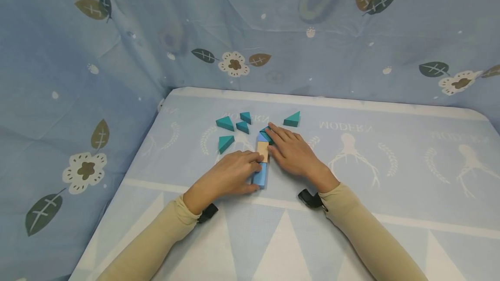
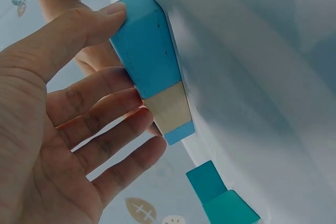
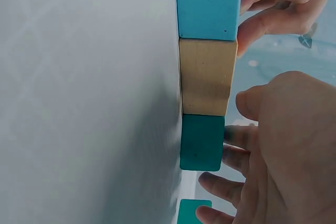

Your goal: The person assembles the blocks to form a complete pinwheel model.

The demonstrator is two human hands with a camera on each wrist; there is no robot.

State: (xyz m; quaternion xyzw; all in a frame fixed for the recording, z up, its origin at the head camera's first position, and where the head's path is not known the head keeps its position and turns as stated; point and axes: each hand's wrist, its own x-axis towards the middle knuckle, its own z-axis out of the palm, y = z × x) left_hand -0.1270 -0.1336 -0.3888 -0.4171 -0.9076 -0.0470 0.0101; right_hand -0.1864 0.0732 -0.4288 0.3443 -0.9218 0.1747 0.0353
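Blue cloth (image 1: 133,73) printed with white flowers and green and brown leaves hangs along the left and across the back. The table (image 1: 410,198) wears a pale blue and white cover with rounded far corners, antler and laurel prints and, toward its near part, white triangles.

The word "MODERN" can be read on the cover behind the loose pieces, partly hidden, then more clearly right of centre; a fainter copy sits at the far right.

Four loose teal wedges (image 1: 225,144) lie to the left of a row of blocks, beyond the left hand (image 1: 230,172). This hand's fingers are extended and only slightly bent; thumb and fingertips touch the row's left side, beside the light blue block (image 1: 259,177) at its near end and the plain wooden block (image 1: 263,151) next to it. Beyond the wood come a blue triangle (image 1: 262,137) and teal pieces (image 1: 268,133). The right hand (image 1: 293,153) lies along the row's right side, its fingers outstretched, fingertips touching the teal pieces. Farther right, a single teal triangle (image 1: 291,119) lies apart.
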